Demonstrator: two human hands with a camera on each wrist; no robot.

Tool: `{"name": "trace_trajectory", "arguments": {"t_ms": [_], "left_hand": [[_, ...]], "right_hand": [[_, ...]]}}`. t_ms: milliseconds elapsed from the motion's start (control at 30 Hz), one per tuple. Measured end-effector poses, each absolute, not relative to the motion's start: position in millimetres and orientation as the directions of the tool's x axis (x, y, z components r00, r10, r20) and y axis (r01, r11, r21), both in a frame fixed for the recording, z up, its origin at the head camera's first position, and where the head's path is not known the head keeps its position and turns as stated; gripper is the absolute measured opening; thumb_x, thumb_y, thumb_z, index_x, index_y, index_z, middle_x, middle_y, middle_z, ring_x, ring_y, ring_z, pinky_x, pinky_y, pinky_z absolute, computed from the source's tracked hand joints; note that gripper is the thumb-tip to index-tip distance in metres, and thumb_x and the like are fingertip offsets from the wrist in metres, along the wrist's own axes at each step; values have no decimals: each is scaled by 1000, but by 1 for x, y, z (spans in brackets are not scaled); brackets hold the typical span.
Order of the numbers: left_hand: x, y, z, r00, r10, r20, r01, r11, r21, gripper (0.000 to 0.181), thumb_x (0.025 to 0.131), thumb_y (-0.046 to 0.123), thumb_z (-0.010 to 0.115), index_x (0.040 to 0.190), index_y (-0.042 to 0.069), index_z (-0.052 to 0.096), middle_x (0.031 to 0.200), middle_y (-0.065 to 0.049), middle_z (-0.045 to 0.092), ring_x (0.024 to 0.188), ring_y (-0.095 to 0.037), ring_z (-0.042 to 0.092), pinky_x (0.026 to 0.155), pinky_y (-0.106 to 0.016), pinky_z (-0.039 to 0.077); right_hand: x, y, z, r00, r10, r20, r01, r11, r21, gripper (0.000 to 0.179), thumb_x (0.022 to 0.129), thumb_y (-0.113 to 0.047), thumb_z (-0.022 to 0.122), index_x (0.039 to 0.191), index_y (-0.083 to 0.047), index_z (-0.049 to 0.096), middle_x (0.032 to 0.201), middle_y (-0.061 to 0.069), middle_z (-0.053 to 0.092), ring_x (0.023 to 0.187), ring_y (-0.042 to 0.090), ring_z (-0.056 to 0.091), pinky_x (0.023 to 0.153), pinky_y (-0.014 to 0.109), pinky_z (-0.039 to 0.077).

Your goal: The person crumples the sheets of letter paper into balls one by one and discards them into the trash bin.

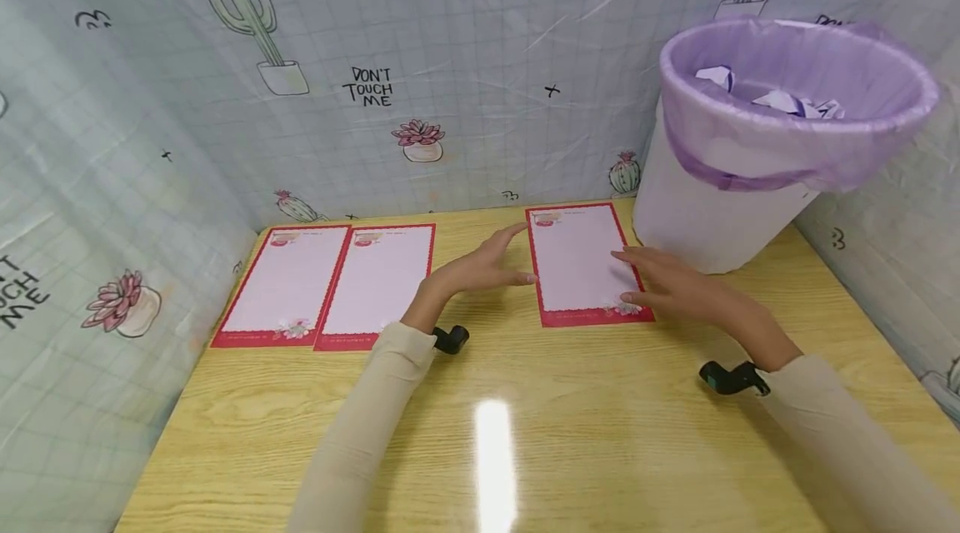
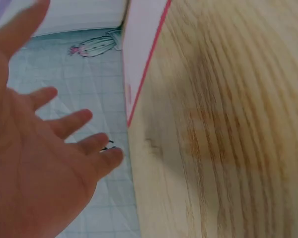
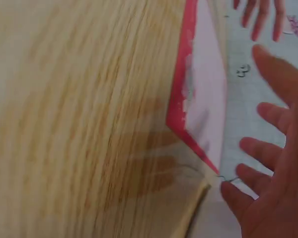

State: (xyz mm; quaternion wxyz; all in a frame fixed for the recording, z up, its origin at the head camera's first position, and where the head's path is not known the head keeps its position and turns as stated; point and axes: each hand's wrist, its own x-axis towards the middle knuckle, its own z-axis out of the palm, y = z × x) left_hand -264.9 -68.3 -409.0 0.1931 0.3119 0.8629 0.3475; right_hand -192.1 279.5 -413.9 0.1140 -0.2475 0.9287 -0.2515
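A red-bordered sheet of letter paper (image 1: 581, 262) lies flat near the back of the wooden table. My left hand (image 1: 483, 266) is at its left edge, fingers spread and holding nothing; the same hand (image 2: 44, 148) fills the left side of the left wrist view. Over the sheet's right edge reaches my right hand (image 1: 667, 287), also with spread fingers. In the right wrist view this hand (image 3: 275, 144) appears above the table, apart from the paper (image 3: 206, 79). Two matching sheets, the outer one (image 1: 288, 279) and the inner one (image 1: 382, 279), lie side by side at the left.
A white bin (image 1: 705, 200) with a purple liner (image 1: 787, 141) stands at the back right, crumpled paper (image 1: 783, 102) inside. Behind the table (image 1: 420, 433) hangs a patterned curtain (image 1: 480, 58), which also runs along the sides. Black wrist cameras (image 1: 726, 379) sit under both wrists.
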Motion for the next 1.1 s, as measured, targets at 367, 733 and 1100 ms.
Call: {"name": "trace_trajectory", "arguments": {"t_ms": [367,733,1100], "left_hand": [[-297,-24,-425,-721,612,-324,504,785,360,107,89,71,61,165,30,-2,171,-5,-8,155,-35,-14,124,-56,-10],[-309,-29,-430,-663,626,-411,598,773,213,113,85,81,55,165,25,-1,171,-1,-10,155,-33,-15,124,-56,-8],[-321,-59,-433,-609,654,-449,613,747,258,119,81,79,62,164,27,-6,170,0,-18,154,-28,-21,122,-56,-13]], "right_hand": [[-245,261,-436,-828,-519,-211,-407,816,-410,99,96,-60,60,165,-12,8,169,20,-3,153,47,-6,120,68,2],[-267,253,-446,-814,-505,-287,-408,849,-336,101,94,-69,53,165,-13,7,169,22,-7,152,48,-10,120,68,1],[-270,235,-441,-815,-459,-355,-392,887,-246,108,90,-75,53,164,-11,6,169,22,-4,153,47,-6,120,69,2]]}}
